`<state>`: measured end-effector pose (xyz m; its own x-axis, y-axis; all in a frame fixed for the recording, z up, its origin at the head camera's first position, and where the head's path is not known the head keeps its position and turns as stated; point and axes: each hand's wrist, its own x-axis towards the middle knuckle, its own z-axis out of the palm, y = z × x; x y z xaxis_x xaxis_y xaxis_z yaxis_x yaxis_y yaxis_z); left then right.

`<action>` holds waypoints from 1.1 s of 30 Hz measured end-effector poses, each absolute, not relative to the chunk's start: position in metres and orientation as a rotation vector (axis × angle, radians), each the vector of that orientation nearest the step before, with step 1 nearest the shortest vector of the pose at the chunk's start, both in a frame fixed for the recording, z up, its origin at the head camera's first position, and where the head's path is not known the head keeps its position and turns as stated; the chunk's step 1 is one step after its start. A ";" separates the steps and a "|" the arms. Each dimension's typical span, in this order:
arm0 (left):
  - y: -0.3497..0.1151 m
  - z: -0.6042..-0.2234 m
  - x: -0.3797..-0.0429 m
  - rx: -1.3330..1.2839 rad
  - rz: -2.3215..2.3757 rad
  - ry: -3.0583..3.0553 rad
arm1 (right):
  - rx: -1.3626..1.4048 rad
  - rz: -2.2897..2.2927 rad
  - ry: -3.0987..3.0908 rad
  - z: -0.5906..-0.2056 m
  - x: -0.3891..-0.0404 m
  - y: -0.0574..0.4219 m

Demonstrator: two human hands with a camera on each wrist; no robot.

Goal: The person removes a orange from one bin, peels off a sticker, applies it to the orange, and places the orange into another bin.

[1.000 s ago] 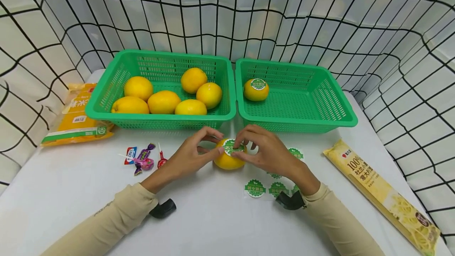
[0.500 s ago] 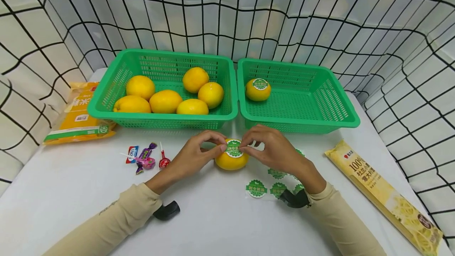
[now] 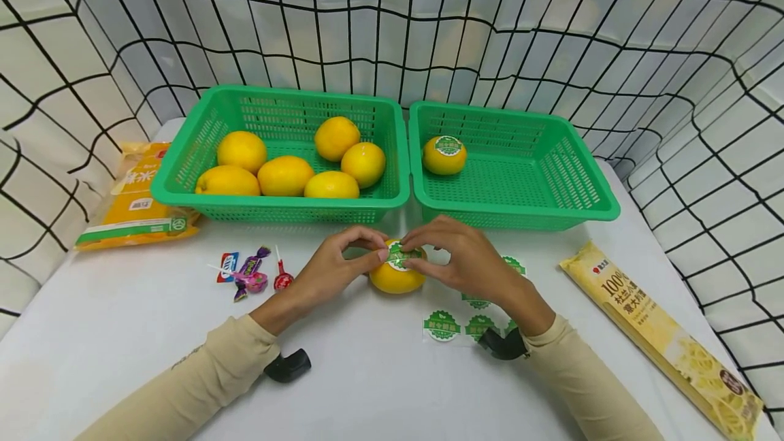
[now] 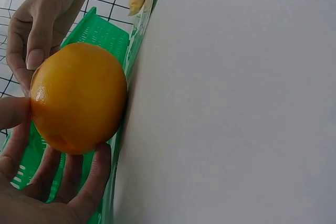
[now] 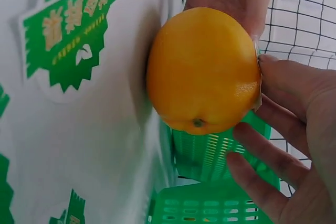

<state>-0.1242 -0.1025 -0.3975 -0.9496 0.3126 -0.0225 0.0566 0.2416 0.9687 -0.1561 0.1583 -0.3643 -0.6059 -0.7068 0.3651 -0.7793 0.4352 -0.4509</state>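
Note:
On the white table in the head view sits a yellow-orange orange (image 3: 396, 283) bearing a round green-and-white sticker (image 3: 397, 257) on top. My left hand (image 3: 339, 260) holds this orange, thumb at the sticker and the other fingers at the far side, as the left wrist view shows. From the right, thumb and index fingertip of my right hand (image 3: 459, 252) press on the sticker, slightly apart. In the right wrist view, a sticker edge stands off the peel beside that thumb. A sheet of matching stickers (image 3: 442, 326) lies partly under the right forearm.
Behind, a green basket (image 3: 294, 211) holds several oranges; a second green basket (image 3: 520, 186) holds one stickered orange. Candies (image 3: 251, 267) and a red lollipop (image 3: 283, 280) lie left, near an orange bag (image 3: 137, 199). A long noodle packet (image 3: 661, 339) lies right. Black netting surrounds the table.
The right hand's fingertips have gone from pinching the sticker's right edge to pressing over its top. The left hand stays at the orange; the baskets' contents are the same.

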 end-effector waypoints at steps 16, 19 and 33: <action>-0.104 -0.399 -0.125 0.441 1.757 2.315 | 1.242 1.094 -2.642 -0.365 -0.165 0.167; -0.104 -0.399 -0.125 0.452 1.763 2.308 | 1.177 1.306 -2.748 -0.368 -0.168 0.169; -0.108 -0.400 -0.127 0.400 1.749 2.259 | 0.908 1.421 -2.982 -0.376 -0.159 0.156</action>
<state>-0.1269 -0.1076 -0.4004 -0.9294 0.3676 -0.0337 0.0595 0.2393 0.9691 -0.1595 0.1563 -0.3765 -0.8222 -0.5684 -0.0288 -0.3357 0.5253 -0.7819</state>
